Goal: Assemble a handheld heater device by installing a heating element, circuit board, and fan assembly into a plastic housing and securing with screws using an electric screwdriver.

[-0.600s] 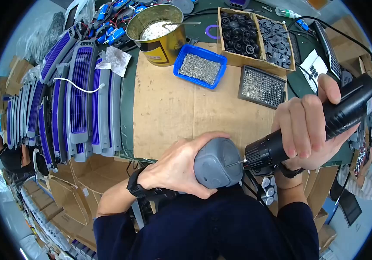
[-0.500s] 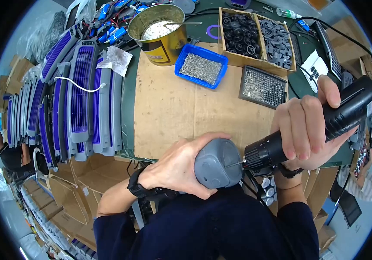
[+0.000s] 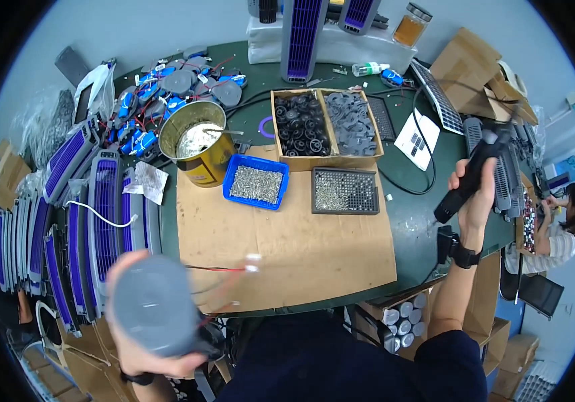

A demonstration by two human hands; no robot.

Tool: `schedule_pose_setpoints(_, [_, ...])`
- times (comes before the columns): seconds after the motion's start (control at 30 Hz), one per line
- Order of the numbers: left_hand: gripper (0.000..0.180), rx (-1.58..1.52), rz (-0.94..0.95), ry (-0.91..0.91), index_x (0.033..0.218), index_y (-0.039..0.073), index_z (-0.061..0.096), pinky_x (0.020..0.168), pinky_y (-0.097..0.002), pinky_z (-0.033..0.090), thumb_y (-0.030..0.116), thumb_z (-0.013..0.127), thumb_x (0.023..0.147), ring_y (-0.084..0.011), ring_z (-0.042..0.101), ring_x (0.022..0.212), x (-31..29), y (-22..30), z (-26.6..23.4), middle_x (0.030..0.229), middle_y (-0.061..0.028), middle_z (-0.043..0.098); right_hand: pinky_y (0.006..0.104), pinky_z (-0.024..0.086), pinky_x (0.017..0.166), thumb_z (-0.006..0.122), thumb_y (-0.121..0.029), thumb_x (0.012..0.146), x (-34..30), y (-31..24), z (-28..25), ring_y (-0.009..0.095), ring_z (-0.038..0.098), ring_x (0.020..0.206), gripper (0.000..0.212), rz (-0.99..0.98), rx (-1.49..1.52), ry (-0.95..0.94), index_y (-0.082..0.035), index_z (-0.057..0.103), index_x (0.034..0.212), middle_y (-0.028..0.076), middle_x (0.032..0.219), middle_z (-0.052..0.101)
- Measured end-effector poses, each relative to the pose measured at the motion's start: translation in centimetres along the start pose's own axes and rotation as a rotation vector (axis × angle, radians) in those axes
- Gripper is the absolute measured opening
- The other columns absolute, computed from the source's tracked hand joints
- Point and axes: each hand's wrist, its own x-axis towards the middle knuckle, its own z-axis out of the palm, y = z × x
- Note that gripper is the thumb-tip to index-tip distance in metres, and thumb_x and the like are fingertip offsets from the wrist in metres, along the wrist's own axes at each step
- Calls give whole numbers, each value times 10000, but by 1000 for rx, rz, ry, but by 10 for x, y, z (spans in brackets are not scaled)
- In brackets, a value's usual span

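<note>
My left hand (image 3: pixel 130 352) is closed around a rounded grey plastic housing (image 3: pixel 155 305), blurred by motion, at the lower left off the table's edge. Red and dark wires with white connectors (image 3: pixel 252 263) swing out from it over the cardboard. On the right, my right hand (image 3: pixel 480 197) grips a black electric screwdriver (image 3: pixel 458 195), its nose pointing down and left above the green table. The screwdriver's tip is well apart from the housing.
On the cardboard sheet (image 3: pixel 287 258) stand a blue tray of screws (image 3: pixel 228 196), a black screw rack (image 3: pixel 361 192) and a yellow tin (image 3: pixel 203 171). Behind is a divided box (image 3: pixel 331 161) of black and grey parts. Purple-grey fan housings (image 3: pixel 103 221) crowd the left. Two people sit nearby.
The screwdriver has come away from the housing and moved right with my right hand. My left hand has carried the housing left, its wires now trailing. The view has tilted up.
</note>
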Motion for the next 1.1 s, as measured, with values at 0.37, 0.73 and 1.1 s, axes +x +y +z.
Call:
schedule_pose_setpoints(0.37, [1069, -705, 284, 315, 1476, 33, 263, 988, -425, 482, 362, 826, 628, -312, 540, 1195, 6, 10, 14, 1355, -191, 482, 429, 456, 879, 721, -40, 761, -11, 79, -115, 404, 557, 1014, 554, -122, -1460, -257, -50, 504, 1271, 213, 1095, 560])
schedule_pose_setpoints(0.73, [1074, -656, -14, -53, 1452, 52, 285, 1105, -333, 317, -2, 873, 555, -191, 429, 1278, 10, -95, 46, 1390, -92, 429, 396, 487, 773, 704, -18, 754, -106, -6, 100, 320, 592, 845, 333, -361, -869, -879, -2, 632, 1079, 137, 899, 605])
schedule_pose_setpoints(1.1, [1034, -108, 89, -108, 1318, -22, 443, 1057, -390, 377, 302, 964, 486, -275, 520, 1208, 19, -150, 49, 1237, -181, 569, 323, 472, 676, 661, -92, 864, -158, 61, 209, 215, 540, 711, 251, -118, -550, -882, 51, 610, 1064, 128, 899, 584])
